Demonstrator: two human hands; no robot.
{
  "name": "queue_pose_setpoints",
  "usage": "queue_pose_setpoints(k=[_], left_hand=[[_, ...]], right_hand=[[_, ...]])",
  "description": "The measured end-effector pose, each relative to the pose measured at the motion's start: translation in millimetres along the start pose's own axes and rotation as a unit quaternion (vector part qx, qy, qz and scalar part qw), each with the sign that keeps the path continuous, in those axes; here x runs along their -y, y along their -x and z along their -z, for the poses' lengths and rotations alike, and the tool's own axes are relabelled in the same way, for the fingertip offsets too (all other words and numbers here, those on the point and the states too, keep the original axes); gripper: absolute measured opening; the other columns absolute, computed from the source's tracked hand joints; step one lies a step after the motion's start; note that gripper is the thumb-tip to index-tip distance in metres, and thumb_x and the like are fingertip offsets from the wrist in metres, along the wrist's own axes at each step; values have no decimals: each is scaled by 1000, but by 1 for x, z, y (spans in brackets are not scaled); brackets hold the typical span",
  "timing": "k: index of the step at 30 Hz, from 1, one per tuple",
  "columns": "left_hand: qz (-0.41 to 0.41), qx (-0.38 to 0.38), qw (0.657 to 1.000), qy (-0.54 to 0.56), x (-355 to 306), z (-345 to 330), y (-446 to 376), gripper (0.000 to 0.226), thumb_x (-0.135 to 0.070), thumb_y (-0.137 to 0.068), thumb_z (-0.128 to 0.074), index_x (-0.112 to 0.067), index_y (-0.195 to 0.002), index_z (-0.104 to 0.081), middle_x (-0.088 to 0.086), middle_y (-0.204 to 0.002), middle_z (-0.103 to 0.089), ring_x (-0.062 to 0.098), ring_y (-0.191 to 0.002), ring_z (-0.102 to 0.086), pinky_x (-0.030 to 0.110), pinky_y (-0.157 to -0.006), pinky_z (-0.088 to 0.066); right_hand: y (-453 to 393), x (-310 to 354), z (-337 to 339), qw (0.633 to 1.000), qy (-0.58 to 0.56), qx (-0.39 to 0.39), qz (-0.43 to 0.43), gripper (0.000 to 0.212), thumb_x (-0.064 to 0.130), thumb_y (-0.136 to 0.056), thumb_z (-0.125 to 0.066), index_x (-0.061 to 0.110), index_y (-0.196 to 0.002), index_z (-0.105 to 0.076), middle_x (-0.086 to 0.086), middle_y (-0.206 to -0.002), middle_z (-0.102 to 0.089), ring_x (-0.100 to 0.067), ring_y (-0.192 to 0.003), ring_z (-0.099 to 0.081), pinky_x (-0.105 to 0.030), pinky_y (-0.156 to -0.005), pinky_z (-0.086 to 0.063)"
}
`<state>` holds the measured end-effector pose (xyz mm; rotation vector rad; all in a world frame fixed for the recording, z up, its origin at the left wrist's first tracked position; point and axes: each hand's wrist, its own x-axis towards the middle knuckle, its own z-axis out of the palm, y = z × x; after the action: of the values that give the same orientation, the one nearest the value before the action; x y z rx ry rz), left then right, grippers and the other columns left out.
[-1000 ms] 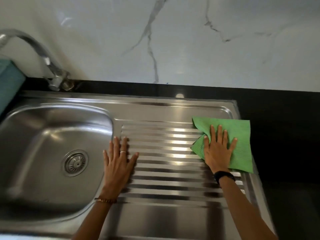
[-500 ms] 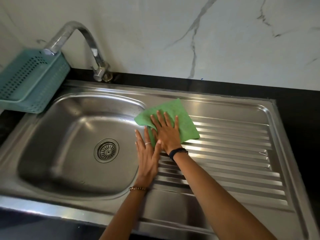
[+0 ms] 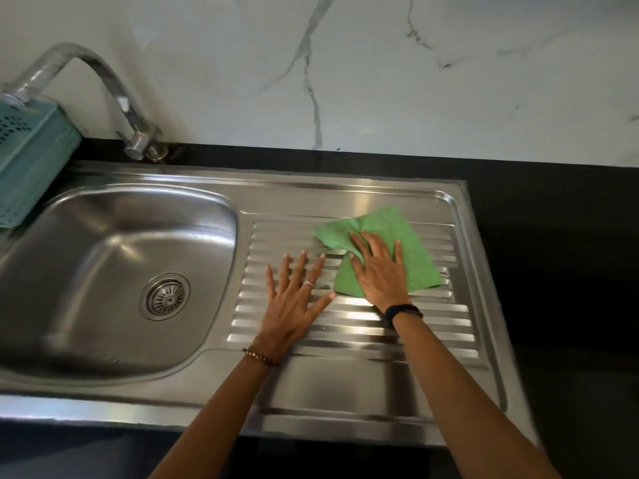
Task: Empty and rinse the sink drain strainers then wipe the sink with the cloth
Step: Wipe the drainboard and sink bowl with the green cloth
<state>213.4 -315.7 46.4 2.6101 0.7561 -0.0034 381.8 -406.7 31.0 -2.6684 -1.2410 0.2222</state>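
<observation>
The green cloth (image 3: pixel 408 250) lies bunched on the ribbed drainboard (image 3: pixel 345 326), near its back right rim. The right hand (image 3: pixel 378 271) presses it flat, fingers straight and spread. The left hand (image 3: pixel 294 299) rests beside it, fingers splayed on bare ribs. The strainer (image 3: pixel 165 296) sits in the basin (image 3: pixel 103 243). A teal basket (image 3: pixel 27 167) is cut off at left.

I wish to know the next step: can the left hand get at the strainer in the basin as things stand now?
Probably yes. The left hand lies flat and holds nothing on the ribbed drainboard, next to the basin. The strainer sits uncovered in the basin floor, and nothing stands between them.
</observation>
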Motion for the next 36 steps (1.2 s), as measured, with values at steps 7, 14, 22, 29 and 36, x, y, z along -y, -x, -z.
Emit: queue_pose_setpoints(k=[7, 14, 22, 29, 36], left_hand=[[-4, 29, 1000, -1, -22, -15, 0, 64, -49, -94, -34, -34, -145, 3, -1, -159, 6, 20, -146, 10, 46, -115, 13], [52, -21, 998, 14, -3, -1, 24, 109, -82, -57, 24, -24, -147, 3, 4, -158, 10, 21, -146, 10, 45, -116, 11], [159, -49, 985, 49, 35, 4, 45, 86, -56, -88, -41, -13, -148, 3, 15, -157, 8, 24, -146, 10, 45, -119, 7], [205, -27, 976, 74, 56, 6, 62, 102, -74, -77, -39, -17, -148, 7, 5, -157, 13, 22, -145, 13, 51, -116, 12], [200, -31, 978, 50, 64, 10, 66, 105, -67, -79, -47, -6, -147, 5, 9, -158, 9, 17, -146, 8, 37, -117, 7]], right_hand=[[23, -89, 22, 995, 2, -21, -99, 50, 36, -101, -25, 27, -149, -19, 0, -158, -19, -18, -146, -15, -51, -118, -4], [76, -76, 10, 988, 5, -50, -147, 52, 38, -101, -24, 24, -150, -16, -1, -159, -15, -19, -147, -13, -49, -118, -4], [36, -33, 10, 973, 2, -28, -230, 58, 41, -100, -19, 12, -151, -12, -9, -160, -5, -27, -148, -5, -59, -116, 1], [2, 98, -21, 998, -18, 23, -53, 60, 44, -100, -17, 14, -151, -11, -8, -160, 0, -27, -148, 1, -58, -113, 9], [-28, 171, -37, 988, 19, 65, 142, 58, 41, -100, -22, 16, -151, -10, -3, -161, -4, -25, -148, -1, -56, -113, 12]])
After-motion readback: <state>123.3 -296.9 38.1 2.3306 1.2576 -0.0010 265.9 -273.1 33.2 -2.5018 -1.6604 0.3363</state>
